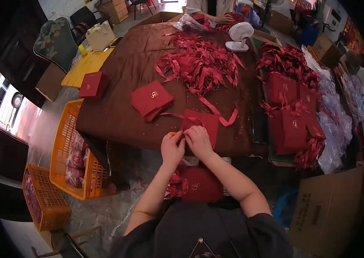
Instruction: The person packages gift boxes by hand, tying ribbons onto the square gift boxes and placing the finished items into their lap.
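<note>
Both hands are down at the near edge of the bench, working one flat red paper bag. The left hand and the right hand are pressed close together, fingertips pinching at the bag's near edge where a red ribbon runs in; exactly what sits between the fingers is hidden by the knuckles. By the look of it, this is the threading or tying stage: the ribbon trails loose across the bag and off to the right. The next move likely calls for a fine pinch and a steady pull, so the thin paper doesn't crease or tear at the hole.

Materials now. The bag is matte, stiff-looking card paper, rectangular, folded flat. The ribbon looks satin, limp and slightly glossy. A tangled ribbon heap fills the middle of the brown cloth-covered bench. A stack of folded bags with a gold logo lies just left of the work. Finished bags stand at the right. Another bag rests on the lap. An orange plastic crate of open lattice stands on the floor at left.
</note>
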`<control>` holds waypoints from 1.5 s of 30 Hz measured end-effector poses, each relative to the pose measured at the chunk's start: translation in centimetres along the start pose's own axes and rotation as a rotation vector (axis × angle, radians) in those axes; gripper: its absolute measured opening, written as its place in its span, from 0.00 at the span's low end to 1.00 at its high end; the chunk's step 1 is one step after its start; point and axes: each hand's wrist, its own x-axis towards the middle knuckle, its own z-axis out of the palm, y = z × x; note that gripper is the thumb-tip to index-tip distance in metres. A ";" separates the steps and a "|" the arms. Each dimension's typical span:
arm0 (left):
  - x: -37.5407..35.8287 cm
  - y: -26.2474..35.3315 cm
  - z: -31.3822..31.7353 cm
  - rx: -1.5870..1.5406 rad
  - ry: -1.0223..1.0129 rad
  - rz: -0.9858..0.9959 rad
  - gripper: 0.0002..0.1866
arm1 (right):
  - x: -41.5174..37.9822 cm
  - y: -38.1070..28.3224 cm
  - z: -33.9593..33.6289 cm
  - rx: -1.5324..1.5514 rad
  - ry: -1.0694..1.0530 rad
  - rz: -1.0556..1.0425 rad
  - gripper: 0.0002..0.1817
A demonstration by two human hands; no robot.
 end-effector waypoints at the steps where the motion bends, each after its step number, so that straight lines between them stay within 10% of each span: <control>1: 0.2 0.0 -0.3 -0.013 -0.020 0.024 0.15 | 0.2 -0.2 -0.1 -0.012 0.032 0.001 0.07; 6: 2.9 -0.8 -3.4 -0.026 -0.346 0.043 0.14 | 1.2 -1.2 -2.5 -0.064 -0.011 0.012 0.09; 23: 1.4 -3.9 -9.4 0.528 0.236 0.087 0.04 | -1.8 1.0 -6.4 -0.029 -0.159 0.011 0.34; 38: 4.4 5.5 -13.0 -0.120 0.370 0.174 0.05 | -0.1 -0.8 -10.4 -0.011 0.002 -0.250 0.09; 45: 6.7 5.5 -11.8 0.121 0.461 0.268 0.07 | 3.0 -0.4 -12.3 0.330 0.140 0.273 0.03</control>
